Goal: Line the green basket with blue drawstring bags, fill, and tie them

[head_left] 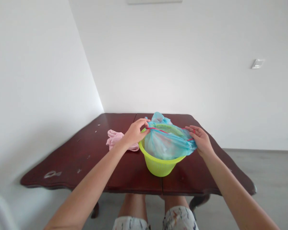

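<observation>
A translucent blue plastic bag (166, 147) with a red drawstring lies over and partly inside a yellow-green plastic basket (160, 167). My left hand (136, 130) pinches the bag's edge and its red string at the basket's left rim. On the right side, my right hand (200, 139) has its fingers closed on the opposite edge of the bag, where the red string loops by the fingers. Between both hands the bag's mouth is stretched wide. What lies inside the bag is too blurred to make out.
A crumpled pink cloth (115, 139) rests left of the basket, partly behind my left forearm. The dark red wooden table (86, 163) has a wavy edge and a few pale marks. White walls stand behind and to the left.
</observation>
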Available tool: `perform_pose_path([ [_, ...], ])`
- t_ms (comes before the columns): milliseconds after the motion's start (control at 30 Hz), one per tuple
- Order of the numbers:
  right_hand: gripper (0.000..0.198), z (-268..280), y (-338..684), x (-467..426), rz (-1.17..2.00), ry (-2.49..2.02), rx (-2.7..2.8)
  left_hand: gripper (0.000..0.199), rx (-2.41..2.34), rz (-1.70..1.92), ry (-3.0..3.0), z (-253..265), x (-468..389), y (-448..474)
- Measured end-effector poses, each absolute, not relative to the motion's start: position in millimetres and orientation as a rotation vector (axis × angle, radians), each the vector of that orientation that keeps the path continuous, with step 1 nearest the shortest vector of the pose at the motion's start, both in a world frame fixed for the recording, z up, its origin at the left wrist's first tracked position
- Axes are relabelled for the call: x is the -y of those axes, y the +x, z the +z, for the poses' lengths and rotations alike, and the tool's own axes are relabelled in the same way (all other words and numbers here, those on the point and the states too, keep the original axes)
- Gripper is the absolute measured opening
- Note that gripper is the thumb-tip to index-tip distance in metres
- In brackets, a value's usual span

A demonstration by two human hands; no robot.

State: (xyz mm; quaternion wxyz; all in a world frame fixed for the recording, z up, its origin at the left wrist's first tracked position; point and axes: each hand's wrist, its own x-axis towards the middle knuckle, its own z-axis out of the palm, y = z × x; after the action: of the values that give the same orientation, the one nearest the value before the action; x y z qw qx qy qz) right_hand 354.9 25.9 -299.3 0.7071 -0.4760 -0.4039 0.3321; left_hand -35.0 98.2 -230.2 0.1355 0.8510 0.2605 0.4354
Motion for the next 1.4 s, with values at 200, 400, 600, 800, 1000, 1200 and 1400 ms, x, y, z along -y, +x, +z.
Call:
perform_pose_path([
  [200, 0.045, -293.7, 361.3, -21.7, 0.208, -1.056, 1.006, 0.010, -0.696, 1.163, 2.473, -224.6, -88.7, -32.9],
  [400, 0.019, -279.5, 355.2, -6.4, -0.015, -0.987, 1.059, 0.027, -0.662, 1.308, 2.493, -224.2, -87.9, -37.3],
  [600, 0.026, -277.6, 363.6, -41.2, 0.251, -1.104, 1.107, 0.016, -0.685, 1.277, 2.287, -222.8, -105.5, -34.2],
  [800, 0.030, -257.4, 358.1, -72.0, 0.340, -1.224, 1.274, 0.006, -1.087, 1.446, 2.365, -200.4, -105.4, -32.9],
  [1000, 0.012, -201.2, 322.2, -68.0, -0.096, -0.970, 1.322, 0.037, -1.206, 1.393, 2.159, -151.2, -90.3, -38.3],
  [1200, 0.026, -168.1, 286.8, -63.0, -0.678, -0.629, 1.513, 0.048, -0.690, 1.377, 1.867, -119.8, -66.1, -12.6],
  [1400, 0.039, -153.5, 241.9, -27.8, -0.255, -0.343, 1.572, 0.065, -0.542, 1.301, 1.791, -117.4, -42.6, 13.2],
])
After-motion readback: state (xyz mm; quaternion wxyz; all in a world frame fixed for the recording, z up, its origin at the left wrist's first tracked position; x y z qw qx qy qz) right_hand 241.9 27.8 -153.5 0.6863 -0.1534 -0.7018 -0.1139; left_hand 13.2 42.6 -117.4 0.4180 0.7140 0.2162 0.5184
